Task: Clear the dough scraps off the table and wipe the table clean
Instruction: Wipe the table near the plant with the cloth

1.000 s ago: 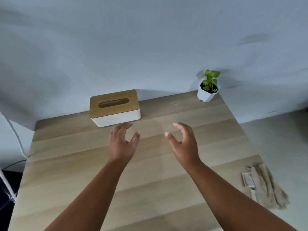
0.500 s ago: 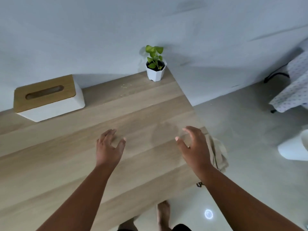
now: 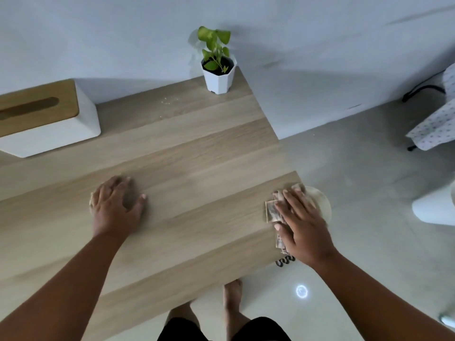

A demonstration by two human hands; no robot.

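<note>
Pressing: right hand (image 3: 301,221) flat on cloth (image 3: 272,210); label unreadable.

Soft, dim, bluish daylight fills the head view, with no hard highlights on the table (image 3: 187,153). A bright ring of glare sits on the floor (image 3: 369,193) at five o'clock. The plant (image 3: 216,60) at twelve o'clock throws a faint, blurry shadow on the wall (image 3: 98,33) to both sides. Wide-angle bending shows: the table edges splay and the tissue box (image 3: 46,119) at nine o'clock stretches. Both hands look slightly smeared, and fine detail is soft throughout.
</note>
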